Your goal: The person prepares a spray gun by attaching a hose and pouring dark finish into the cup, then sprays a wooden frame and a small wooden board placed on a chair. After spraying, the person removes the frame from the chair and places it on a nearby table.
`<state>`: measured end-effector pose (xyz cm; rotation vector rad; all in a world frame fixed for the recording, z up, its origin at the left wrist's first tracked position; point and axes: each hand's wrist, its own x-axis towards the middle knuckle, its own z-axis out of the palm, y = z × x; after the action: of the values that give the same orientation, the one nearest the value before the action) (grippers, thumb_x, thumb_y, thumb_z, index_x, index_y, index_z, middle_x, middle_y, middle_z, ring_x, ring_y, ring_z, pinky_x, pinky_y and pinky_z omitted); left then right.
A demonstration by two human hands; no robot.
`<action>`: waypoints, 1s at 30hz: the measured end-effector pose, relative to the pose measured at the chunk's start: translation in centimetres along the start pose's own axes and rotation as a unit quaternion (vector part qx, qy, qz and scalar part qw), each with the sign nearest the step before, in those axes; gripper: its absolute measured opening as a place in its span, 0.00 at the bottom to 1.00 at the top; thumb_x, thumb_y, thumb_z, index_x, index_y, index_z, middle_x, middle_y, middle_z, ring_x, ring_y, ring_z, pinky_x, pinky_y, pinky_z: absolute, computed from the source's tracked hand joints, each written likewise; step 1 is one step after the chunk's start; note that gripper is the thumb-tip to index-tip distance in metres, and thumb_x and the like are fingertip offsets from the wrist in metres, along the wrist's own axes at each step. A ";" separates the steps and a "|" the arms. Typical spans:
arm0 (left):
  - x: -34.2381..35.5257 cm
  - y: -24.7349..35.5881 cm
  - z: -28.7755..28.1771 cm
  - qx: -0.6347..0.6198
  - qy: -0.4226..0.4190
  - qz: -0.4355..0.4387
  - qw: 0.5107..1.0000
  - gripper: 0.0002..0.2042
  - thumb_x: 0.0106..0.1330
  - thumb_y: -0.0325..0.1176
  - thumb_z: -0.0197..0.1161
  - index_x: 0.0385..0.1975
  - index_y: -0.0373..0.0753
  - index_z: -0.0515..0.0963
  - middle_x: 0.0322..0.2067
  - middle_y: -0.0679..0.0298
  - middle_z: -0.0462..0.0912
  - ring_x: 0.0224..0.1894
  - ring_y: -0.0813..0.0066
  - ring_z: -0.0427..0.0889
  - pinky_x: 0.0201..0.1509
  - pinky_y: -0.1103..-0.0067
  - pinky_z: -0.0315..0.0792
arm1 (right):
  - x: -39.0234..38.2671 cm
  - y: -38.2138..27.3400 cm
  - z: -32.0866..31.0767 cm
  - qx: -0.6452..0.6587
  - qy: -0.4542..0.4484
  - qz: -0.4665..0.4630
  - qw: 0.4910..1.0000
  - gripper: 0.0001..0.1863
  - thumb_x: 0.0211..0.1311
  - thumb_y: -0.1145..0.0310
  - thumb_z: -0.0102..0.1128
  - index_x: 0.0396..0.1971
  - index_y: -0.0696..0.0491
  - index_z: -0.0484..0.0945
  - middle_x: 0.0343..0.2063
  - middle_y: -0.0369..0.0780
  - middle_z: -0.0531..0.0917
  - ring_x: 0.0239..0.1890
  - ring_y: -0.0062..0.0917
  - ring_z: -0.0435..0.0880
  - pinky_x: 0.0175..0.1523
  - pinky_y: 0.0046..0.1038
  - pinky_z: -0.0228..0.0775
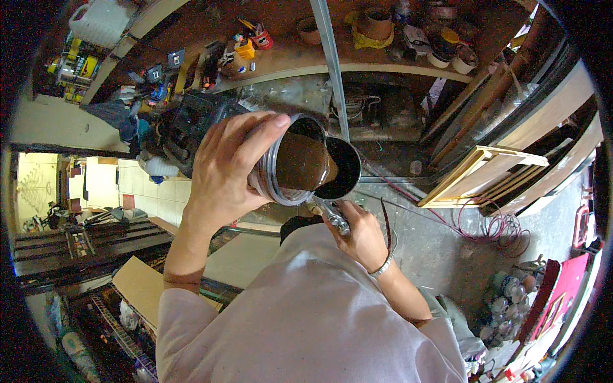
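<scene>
Jar (269, 171) in left hand (233, 156); cup (347, 165) by right hand (359, 233).

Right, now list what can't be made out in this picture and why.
- Head view: how full the black cup is; the tilted jar covers part of its mouth.
- Head view: part of the silver tool; the right hand wraps over it.
- Head view: exactly what stands in the red container; too small.
</scene>
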<state>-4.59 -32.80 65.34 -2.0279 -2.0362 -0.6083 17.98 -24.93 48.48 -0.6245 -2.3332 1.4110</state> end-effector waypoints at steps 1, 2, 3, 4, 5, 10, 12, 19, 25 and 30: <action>0.1 0.0 -0.1 0.002 0.000 -0.002 1.000 0.45 0.41 0.36 0.83 0.66 0.50 0.70 0.54 0.58 0.79 0.53 0.54 0.80 0.57 0.61 0.74 | 0.0 0.1 0.0 -0.005 -0.021 0.009 1.000 0.24 0.57 0.68 0.68 0.53 0.58 0.76 0.42 0.54 0.84 0.37 0.52 0.86 0.42 0.45 0.79; 0.1 0.0 -0.2 0.004 0.000 -0.002 1.000 0.45 0.42 0.36 0.83 0.66 0.50 0.70 0.54 0.58 0.79 0.53 0.54 0.80 0.57 0.61 0.74 | 0.0 0.2 -0.1 -0.011 -0.038 0.014 0.999 0.28 0.55 0.68 0.67 0.57 0.57 0.74 0.46 0.54 0.84 0.39 0.51 0.86 0.44 0.47 0.80; 0.1 0.0 -0.2 0.004 0.002 -0.004 1.000 0.44 0.42 0.36 0.82 0.66 0.51 0.70 0.53 0.58 0.80 0.53 0.54 0.80 0.57 0.61 0.74 | 0.0 0.2 -0.1 -0.009 -0.040 0.014 0.999 0.28 0.55 0.68 0.67 0.57 0.57 0.74 0.46 0.53 0.84 0.39 0.52 0.86 0.44 0.47 0.80; 0.2 0.0 -0.3 0.006 0.001 -0.011 1.000 0.44 0.42 0.35 0.82 0.66 0.51 0.70 0.53 0.59 0.80 0.53 0.54 0.80 0.57 0.61 0.74 | 0.0 0.2 0.0 -0.008 -0.039 0.009 0.999 0.28 0.55 0.68 0.67 0.58 0.57 0.74 0.46 0.53 0.84 0.39 0.52 0.86 0.44 0.47 0.80; 0.2 0.1 -0.3 0.007 0.006 -0.005 1.000 0.44 0.41 0.35 0.82 0.66 0.51 0.70 0.53 0.59 0.80 0.52 0.54 0.80 0.56 0.61 0.74 | 0.0 0.1 0.0 -0.007 -0.037 0.005 0.999 0.28 0.56 0.67 0.67 0.58 0.56 0.74 0.46 0.53 0.84 0.39 0.52 0.86 0.44 0.48 0.80; 0.3 0.0 -0.2 0.005 0.018 0.008 1.000 0.45 0.41 0.35 0.83 0.66 0.51 0.70 0.53 0.59 0.80 0.52 0.53 0.81 0.56 0.61 0.75 | 0.1 -0.2 0.0 0.006 0.003 0.002 1.000 0.16 0.60 0.70 0.68 0.45 0.61 0.79 0.35 0.54 0.85 0.35 0.51 0.86 0.40 0.41 0.79; 0.4 -0.1 -0.1 0.010 0.017 0.014 1.000 0.46 0.41 0.35 0.82 0.66 0.52 0.69 0.53 0.59 0.80 0.52 0.54 0.81 0.55 0.61 0.75 | 0.2 -0.2 0.0 0.009 0.000 0.003 1.000 0.16 0.60 0.70 0.68 0.45 0.61 0.79 0.35 0.54 0.85 0.35 0.51 0.86 0.40 0.41 0.79; 1.1 -0.1 -0.4 0.035 0.002 0.025 0.999 0.45 0.42 0.35 0.81 0.67 0.55 0.69 0.54 0.59 0.79 0.51 0.54 0.80 0.54 0.61 0.75 | 0.7 0.0 -0.1 0.002 0.005 -0.009 1.000 0.18 0.59 0.69 0.69 0.47 0.61 0.78 0.35 0.55 0.85 0.36 0.51 0.86 0.40 0.43 0.78; 1.8 0.2 -1.0 0.079 -0.025 0.028 0.996 0.45 0.42 0.36 0.80 0.67 0.58 0.69 0.54 0.60 0.78 0.51 0.54 0.80 0.54 0.61 0.74 | 1.0 0.0 0.0 0.010 0.002 -0.019 1.000 0.19 0.58 0.70 0.69 0.47 0.61 0.78 0.36 0.55 0.85 0.36 0.51 0.86 0.41 0.42 0.79; 2.4 0.1 -1.2 0.101 -0.016 0.063 0.993 0.45 0.44 0.37 0.80 0.68 0.59 0.68 0.54 0.60 0.77 0.50 0.55 0.81 0.50 0.61 0.74 | 1.2 0.0 -0.1 0.007 0.002 -0.026 1.000 0.19 0.58 0.70 0.69 0.48 0.62 0.78 0.37 0.55 0.85 0.36 0.51 0.86 0.41 0.42 0.79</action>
<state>-4.80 -31.18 67.45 -2.0387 -1.8825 -0.3347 17.00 -24.15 48.59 -0.5580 -2.3178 1.4012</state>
